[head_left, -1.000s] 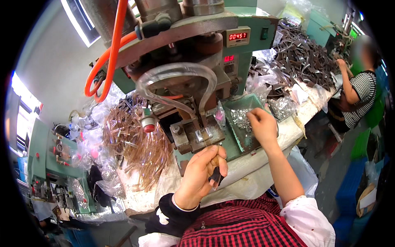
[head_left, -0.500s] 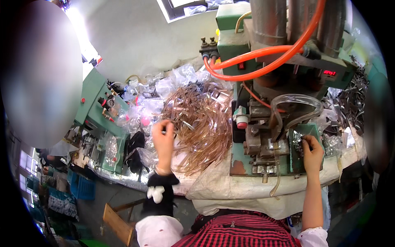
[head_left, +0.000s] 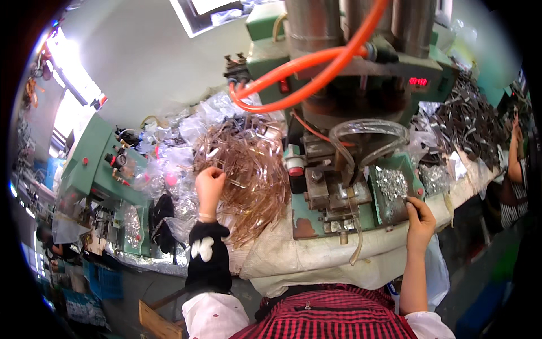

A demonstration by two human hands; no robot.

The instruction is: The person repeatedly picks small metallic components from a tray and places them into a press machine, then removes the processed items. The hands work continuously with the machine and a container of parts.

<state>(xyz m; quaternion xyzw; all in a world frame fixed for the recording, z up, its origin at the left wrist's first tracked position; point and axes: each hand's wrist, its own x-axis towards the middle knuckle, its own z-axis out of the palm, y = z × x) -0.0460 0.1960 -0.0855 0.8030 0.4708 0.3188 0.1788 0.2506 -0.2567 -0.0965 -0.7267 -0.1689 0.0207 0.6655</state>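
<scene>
One clear, brownish strip (head_left: 359,240) hangs at the front edge of the bench (head_left: 276,248), and its upper end seems to lie at the press (head_left: 387,68). Your right hand (head_left: 422,223) is at the near right corner of the green tray (head_left: 392,212), thumb and finger close together; whether they pinch something, I cannot tell. In this tray lie small shiny metal pieces (head_left: 390,183); they are probably hard, light and slippery, so hold a single one by its edges with the fingertips. Your left hand (head_left: 210,186) is at the left side of the heap of brown strips (head_left: 254,169), its fingers curled narrow, and what is between them I cannot see. These strips look thin, bendable and smooth, and I think they tangle easily; take one near its free end. Farther, at the right, lies a heap of dark strips (head_left: 463,118).
</scene>
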